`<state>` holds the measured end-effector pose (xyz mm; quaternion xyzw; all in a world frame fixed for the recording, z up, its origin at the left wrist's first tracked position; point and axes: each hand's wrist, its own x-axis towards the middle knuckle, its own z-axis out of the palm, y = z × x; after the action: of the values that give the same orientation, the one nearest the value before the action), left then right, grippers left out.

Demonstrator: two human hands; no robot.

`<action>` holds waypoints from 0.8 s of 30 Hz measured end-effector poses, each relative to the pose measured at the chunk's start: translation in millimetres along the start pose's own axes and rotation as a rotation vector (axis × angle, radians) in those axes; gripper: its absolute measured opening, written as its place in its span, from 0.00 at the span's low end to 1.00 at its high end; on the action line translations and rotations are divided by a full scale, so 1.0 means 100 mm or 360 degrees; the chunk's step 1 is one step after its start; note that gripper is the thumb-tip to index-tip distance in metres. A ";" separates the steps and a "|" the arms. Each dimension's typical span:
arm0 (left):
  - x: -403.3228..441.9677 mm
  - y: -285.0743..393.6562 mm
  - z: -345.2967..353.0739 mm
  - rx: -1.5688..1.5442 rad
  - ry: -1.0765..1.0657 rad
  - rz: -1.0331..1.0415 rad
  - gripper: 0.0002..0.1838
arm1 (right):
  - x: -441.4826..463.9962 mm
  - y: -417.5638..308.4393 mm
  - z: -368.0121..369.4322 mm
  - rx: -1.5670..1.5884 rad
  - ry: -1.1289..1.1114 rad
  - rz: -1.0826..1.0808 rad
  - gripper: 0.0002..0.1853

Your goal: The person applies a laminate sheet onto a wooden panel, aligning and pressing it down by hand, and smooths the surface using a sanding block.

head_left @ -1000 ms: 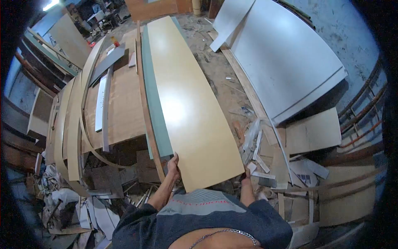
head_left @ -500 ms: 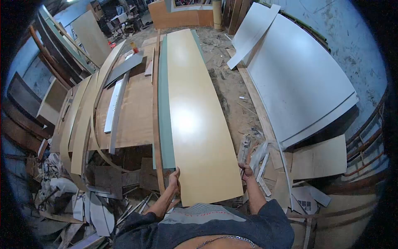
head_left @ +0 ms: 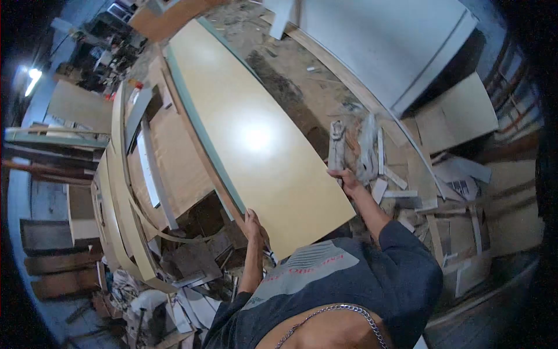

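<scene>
A long cream-coloured panel (head_left: 250,110) with a glossy face stretches away from my body. My left hand (head_left: 254,227) grips its near left edge, thumb on top and the other fingers mostly hidden. On the opposite edge my right hand (head_left: 347,181) is closed, its fingers partly under the board. Beneath the panel lies a green board (head_left: 200,135), showing as a strip along the left side and at the far right. A narrow brown wooden strip (head_left: 193,136) runs beside the green board.
Left, a brown plywood sheet (head_left: 168,157) carries a white strip (head_left: 146,168) and curved cream strips (head_left: 123,200). White sheets (head_left: 372,41) lean at the upper right. Offcuts and plastic wrap (head_left: 367,148) litter the floor right of the panel. Scraps (head_left: 192,305) lie lower left.
The view has turned and tilted, so the panel now slants toward the upper left. Both hands still hold its edges near the close end.
</scene>
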<state>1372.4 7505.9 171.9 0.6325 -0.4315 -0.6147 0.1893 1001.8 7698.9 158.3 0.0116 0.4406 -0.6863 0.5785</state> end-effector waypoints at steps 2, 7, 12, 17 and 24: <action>0.19 -0.27 -0.04 -0.0451 -0.0130 0.0271 0.37 | -0.23 -0.14 0.28 0.0181 -0.0069 -0.0133 0.26; -0.18 0.10 -0.02 -0.0488 -0.0282 0.0272 0.34 | -0.30 -0.22 0.34 0.0272 0.0033 0.0012 0.18; -0.42 0.31 0.03 -0.0310 -0.0192 0.0274 0.34 | -0.42 -0.33 0.46 0.0396 0.0039 0.0061 0.20; -0.48 0.40 -0.17 -0.0273 -0.0349 0.0363 0.32 | -0.41 -0.28 0.53 -0.0003 0.0084 -0.0148 0.16; -0.49 0.44 -0.28 -0.0654 -0.0511 0.0675 0.31 | -0.48 -0.30 0.75 -0.0357 0.0001 -0.0395 0.20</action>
<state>1391.2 7511.7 240.9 0.3724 -0.4448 -0.7276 0.3662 1030.9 7688.6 246.6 -0.1073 0.5128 -0.6989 0.4869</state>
